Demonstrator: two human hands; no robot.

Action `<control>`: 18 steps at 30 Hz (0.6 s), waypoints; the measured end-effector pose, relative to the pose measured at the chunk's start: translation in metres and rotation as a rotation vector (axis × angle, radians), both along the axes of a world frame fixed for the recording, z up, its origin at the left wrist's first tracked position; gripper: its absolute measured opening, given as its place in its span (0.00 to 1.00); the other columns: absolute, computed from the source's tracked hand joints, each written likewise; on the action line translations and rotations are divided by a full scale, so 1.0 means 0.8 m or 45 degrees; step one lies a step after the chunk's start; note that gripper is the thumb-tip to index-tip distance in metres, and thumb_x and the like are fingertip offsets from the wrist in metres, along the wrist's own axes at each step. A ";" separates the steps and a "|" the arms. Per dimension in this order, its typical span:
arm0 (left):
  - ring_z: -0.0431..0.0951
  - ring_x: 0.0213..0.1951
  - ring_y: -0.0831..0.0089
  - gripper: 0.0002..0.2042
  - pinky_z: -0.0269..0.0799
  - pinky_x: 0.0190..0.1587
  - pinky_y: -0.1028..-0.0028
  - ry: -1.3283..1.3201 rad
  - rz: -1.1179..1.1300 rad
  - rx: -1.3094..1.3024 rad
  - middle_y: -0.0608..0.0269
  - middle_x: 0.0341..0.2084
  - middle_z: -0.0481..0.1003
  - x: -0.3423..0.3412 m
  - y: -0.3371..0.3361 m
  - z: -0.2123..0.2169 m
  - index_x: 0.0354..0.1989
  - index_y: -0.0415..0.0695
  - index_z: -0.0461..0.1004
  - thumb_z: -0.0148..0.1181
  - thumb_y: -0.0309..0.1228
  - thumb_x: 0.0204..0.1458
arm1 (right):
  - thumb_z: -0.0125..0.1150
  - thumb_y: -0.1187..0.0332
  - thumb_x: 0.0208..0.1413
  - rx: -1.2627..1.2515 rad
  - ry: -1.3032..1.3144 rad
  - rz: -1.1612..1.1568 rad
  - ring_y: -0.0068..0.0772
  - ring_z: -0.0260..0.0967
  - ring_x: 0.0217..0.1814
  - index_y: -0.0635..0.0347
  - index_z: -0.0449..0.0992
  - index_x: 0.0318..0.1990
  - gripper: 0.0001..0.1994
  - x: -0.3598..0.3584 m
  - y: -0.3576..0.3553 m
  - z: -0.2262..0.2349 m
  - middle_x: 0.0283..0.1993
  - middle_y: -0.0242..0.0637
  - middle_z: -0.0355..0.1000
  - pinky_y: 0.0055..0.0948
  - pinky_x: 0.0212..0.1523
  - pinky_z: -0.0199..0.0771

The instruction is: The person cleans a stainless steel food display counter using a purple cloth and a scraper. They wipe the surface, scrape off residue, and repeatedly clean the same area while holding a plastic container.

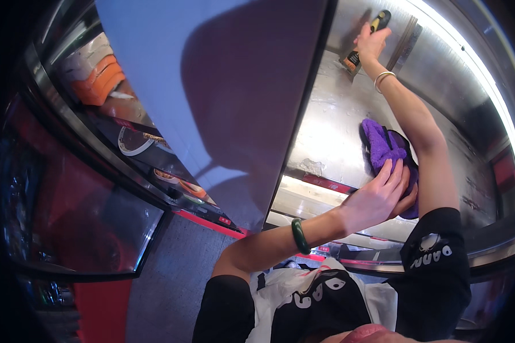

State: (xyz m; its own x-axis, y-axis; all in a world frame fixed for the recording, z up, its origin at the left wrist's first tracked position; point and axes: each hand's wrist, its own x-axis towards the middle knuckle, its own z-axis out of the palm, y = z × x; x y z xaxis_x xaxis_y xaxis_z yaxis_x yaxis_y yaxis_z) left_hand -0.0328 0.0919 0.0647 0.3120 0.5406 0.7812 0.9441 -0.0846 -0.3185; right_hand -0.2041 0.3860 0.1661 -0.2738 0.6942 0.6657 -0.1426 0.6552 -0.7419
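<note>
My right hand (373, 44) reaches far up to the back of a metal display-case shelf (329, 123). Its fingers wrap round a scraper (380, 22) with a black and yellow handle, whose lower end touches the metal near the back wall. Nearer to me, my left hand (377, 191) grips a bunched purple cloth (383, 146) with a dark edge, resting at the front of the same shelf. Part of the cloth is hidden behind my fingers and right arm. Wet marks or residue show on the shelf.
A tall white-blue panel (252, 74) divides the case, close to my left arm. Beyond it, another shelf holds orange packs (102, 80) and a white bowl (133, 143). A bright light strip (475, 63) runs along the right. Lower shelves (309, 200) lie below my hands.
</note>
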 end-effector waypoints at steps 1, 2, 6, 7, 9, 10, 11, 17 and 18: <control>0.72 0.52 0.53 0.18 0.65 0.57 0.56 -0.008 0.007 0.008 0.47 0.46 0.73 -0.001 0.000 0.000 0.51 0.45 0.69 0.49 0.36 0.52 | 0.54 0.64 0.59 0.066 -0.030 0.101 0.33 0.70 0.18 0.64 0.49 0.44 0.20 -0.004 0.005 -0.001 0.24 0.42 0.70 0.34 0.20 0.72; 0.72 0.52 0.53 0.18 0.65 0.57 0.56 -0.019 0.009 0.025 0.47 0.46 0.73 0.000 0.001 0.000 0.51 0.45 0.69 0.49 0.35 0.52 | 0.55 0.64 0.59 0.130 -0.041 0.078 0.32 0.70 0.18 0.64 0.50 0.43 0.20 -0.007 0.009 -0.004 0.24 0.43 0.70 0.33 0.20 0.72; 0.74 0.50 0.54 0.17 0.67 0.56 0.58 -0.012 -0.016 0.071 0.47 0.44 0.74 -0.001 0.002 -0.001 0.49 0.44 0.70 0.51 0.34 0.51 | 0.54 0.66 0.59 -0.273 0.254 -0.417 0.31 0.69 0.17 0.66 0.49 0.42 0.19 0.001 0.015 -0.006 0.24 0.44 0.70 0.29 0.18 0.72; 0.74 0.50 0.55 0.17 0.67 0.55 0.58 -0.011 -0.015 0.073 0.48 0.44 0.74 -0.001 0.002 -0.001 0.49 0.44 0.71 0.51 0.34 0.51 | 0.54 0.66 0.59 -0.199 0.201 -0.279 0.31 0.69 0.17 0.66 0.49 0.43 0.19 0.006 0.017 -0.006 0.25 0.44 0.70 0.30 0.18 0.72; 0.74 0.50 0.55 0.17 0.68 0.55 0.58 -0.018 0.001 0.086 0.48 0.43 0.74 0.000 0.003 -0.002 0.48 0.44 0.71 0.51 0.35 0.50 | 0.54 0.66 0.59 0.007 0.098 -0.101 0.32 0.69 0.17 0.66 0.50 0.43 0.19 0.017 0.026 -0.007 0.25 0.44 0.70 0.31 0.18 0.72; 0.74 0.50 0.55 0.17 0.68 0.55 0.58 -0.031 0.004 0.086 0.48 0.43 0.74 0.000 0.003 -0.002 0.48 0.44 0.71 0.51 0.35 0.50 | 0.54 0.66 0.59 0.141 0.024 0.039 0.32 0.69 0.17 0.66 0.50 0.43 0.19 0.022 0.034 -0.007 0.24 0.44 0.70 0.32 0.19 0.72; 0.74 0.50 0.55 0.17 0.68 0.55 0.58 -0.037 0.013 0.097 0.48 0.43 0.74 0.000 0.004 -0.003 0.48 0.44 0.71 0.51 0.35 0.50 | 0.53 0.65 0.59 0.196 -0.016 0.016 0.32 0.69 0.18 0.66 0.50 0.43 0.19 0.025 0.040 -0.010 0.24 0.44 0.70 0.33 0.20 0.72; 0.75 0.49 0.56 0.16 0.68 0.55 0.60 -0.025 -0.015 0.130 0.48 0.42 0.75 0.000 0.006 -0.004 0.46 0.44 0.72 0.51 0.34 0.49 | 0.54 0.67 0.58 -0.209 0.192 -0.388 0.34 0.69 0.18 0.65 0.48 0.43 0.19 0.032 0.068 -0.010 0.27 0.45 0.70 0.34 0.17 0.72; 0.75 0.49 0.55 0.16 0.69 0.54 0.60 -0.026 -0.022 0.133 0.48 0.42 0.75 0.000 0.006 -0.004 0.46 0.44 0.72 0.51 0.34 0.49 | 0.54 0.67 0.58 -0.130 0.191 -0.357 0.34 0.69 0.17 0.65 0.48 0.43 0.19 0.034 0.067 -0.009 0.27 0.46 0.70 0.34 0.17 0.72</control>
State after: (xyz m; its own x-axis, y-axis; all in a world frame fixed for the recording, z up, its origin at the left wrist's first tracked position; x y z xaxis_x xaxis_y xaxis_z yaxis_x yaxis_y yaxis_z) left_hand -0.0328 0.0967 0.0614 0.3042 0.4506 0.8393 0.9491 -0.0681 -0.3075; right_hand -0.1767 0.4398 0.1588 0.0335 0.7938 0.6073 -0.0798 0.6078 -0.7901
